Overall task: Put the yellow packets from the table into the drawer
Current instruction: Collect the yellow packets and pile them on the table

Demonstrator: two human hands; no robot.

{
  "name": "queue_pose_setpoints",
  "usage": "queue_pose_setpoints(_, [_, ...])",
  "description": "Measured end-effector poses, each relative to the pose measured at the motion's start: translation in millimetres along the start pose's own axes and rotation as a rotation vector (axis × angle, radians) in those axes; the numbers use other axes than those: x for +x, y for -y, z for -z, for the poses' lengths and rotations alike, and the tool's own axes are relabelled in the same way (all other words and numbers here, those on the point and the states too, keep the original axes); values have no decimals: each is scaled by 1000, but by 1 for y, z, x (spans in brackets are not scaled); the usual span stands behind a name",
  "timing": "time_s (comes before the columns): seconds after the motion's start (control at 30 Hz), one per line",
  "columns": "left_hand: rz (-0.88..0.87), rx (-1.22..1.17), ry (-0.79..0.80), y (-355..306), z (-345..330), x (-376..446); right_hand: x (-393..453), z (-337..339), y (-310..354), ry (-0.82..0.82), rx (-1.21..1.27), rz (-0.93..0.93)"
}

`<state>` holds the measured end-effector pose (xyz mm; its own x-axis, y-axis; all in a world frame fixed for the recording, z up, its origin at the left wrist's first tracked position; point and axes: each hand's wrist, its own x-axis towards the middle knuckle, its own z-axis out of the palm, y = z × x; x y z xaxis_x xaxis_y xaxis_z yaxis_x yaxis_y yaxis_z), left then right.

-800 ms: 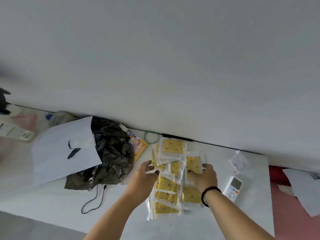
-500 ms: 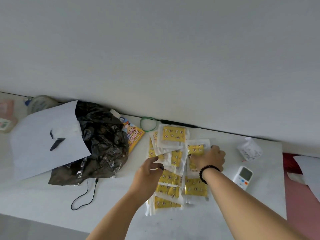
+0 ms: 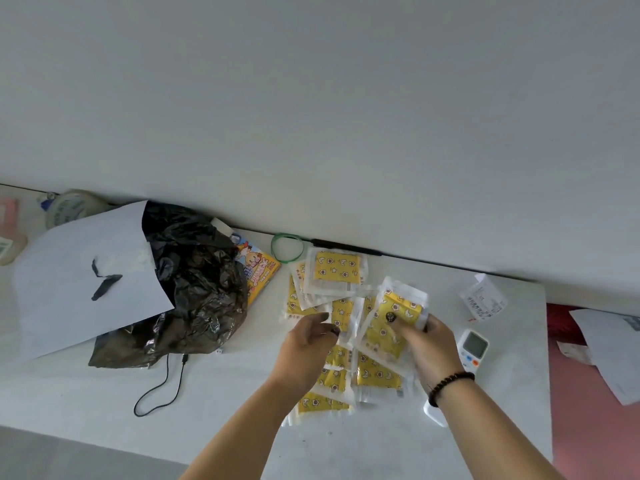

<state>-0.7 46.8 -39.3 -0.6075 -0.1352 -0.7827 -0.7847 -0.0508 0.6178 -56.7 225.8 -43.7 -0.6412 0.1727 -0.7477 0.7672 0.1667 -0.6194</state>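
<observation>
head view: right hand (image 3: pixel 427 341) lifts a yellow packet (image 3: pixel 398 311) (left hand (image 3: pixel 308 344) curled).

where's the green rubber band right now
In the head view, the green rubber band lies flat at the table's back edge by the wall, between the colourful cartoon box and the farthest yellow packet.

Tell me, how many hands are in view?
2. The left hand touches the middle of the pile. The right hand grips a packet at its right side. No other hand shows.
</observation>
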Motion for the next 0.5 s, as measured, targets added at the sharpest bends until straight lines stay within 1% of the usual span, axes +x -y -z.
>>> queue_pose_setpoints(0.07, [-6, -67, 62, 1, -9, -4, -16, 3, -5, 116, 64, 2])
queue_pose_setpoints(0.13, [-14, -80, 73, 6, -15, -4, -27, -2, -11, 183, -5, 43])
queue_pose_setpoints(0.2, [-13, -26, 8, 11, -19, -4, -33, -12, -16, 234, -99, 64])
queue_pose_setpoints(0.27, [21, -6, -84, 20, -18, -3, -31, -22, -22, 251, -202, 73])
queue_pose_setpoints(0.33, [59, -74, -191, 26, -13, -5, -24, -31, -25, 186, -199, 47])
queue_pose_setpoints(0.43, [119, -196, -363, 34, 0, -7, -10, -40, -26, -22, -186, -5])
queue_pose_setpoints(0.5, [119, -201, -441, 39, 9, -9, -2, -46, -30, -75, -212, -90])
